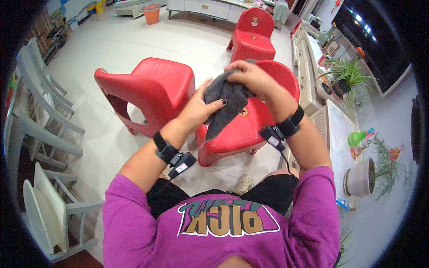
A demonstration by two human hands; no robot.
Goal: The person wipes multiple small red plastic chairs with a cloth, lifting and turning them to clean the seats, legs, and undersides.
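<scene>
A dark grey cloth (226,104) hangs bunched between my two hands, above the seat of a red plastic chair (231,135). My left hand (201,107) grips its left side, with the thumb lying over the front. At the cloth's upper right, my right hand (246,78) pinches the fabric with bent fingers. The cloth's lower end tapers down towards the front edge of the seat; whether it touches the seat I cannot tell. Both wrists carry black straps with small devices.
A second red chair (181,80) stands at the left, its back towards me, and a third (254,40) farther off. Grey wooden chairs (50,93) line the left side. Along the right run a cabinet (338,134), a potted plant (362,177) and a green spray bottle (357,138). An orange bin (151,15) stands far back.
</scene>
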